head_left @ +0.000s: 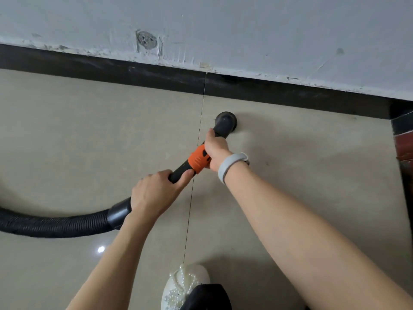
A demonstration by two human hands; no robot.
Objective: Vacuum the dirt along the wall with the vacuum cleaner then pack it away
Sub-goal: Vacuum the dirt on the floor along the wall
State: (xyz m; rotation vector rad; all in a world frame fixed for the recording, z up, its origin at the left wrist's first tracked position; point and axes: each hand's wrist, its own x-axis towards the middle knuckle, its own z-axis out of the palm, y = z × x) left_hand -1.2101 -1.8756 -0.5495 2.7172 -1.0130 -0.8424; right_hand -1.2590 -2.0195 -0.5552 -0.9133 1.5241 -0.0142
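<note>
Both hands hold the vacuum cleaner's rigid black tube. The right hand (216, 147) is wrapped round the tube just behind the round nozzle (226, 121), its grip closed on the black shaft, with an orange collar (199, 161) on the tube touching the heel of that hand. A grey wristband (231, 164) sits on the right wrist.

The left hand (154, 193) grips the same tube further back — fingers curled over the top, thumb pressed along the side just below the orange collar. Behind this grip a smooth black cuff (118, 213) joins the tube to the ribbed black hose (55, 223), which curves away to the left along the floor and leaves the picture.

Ahead of the right grip the nozzle rests on the beige tiled floor (89, 130), near a dark skirting strip (268, 90) but apart from it. Above the strip rises a pale wall (245, 30) with rough, chipped plaster along its lower edge and a patched round mark (146, 40). A thin tile joint (192, 198) runs from the skirting down beneath the tube, between the two grips.

Below both arms, at the bottom edge, shows a white shoe (183, 285) trimmed with pearl beads — a dark trouser hem covers part of it.
</note>
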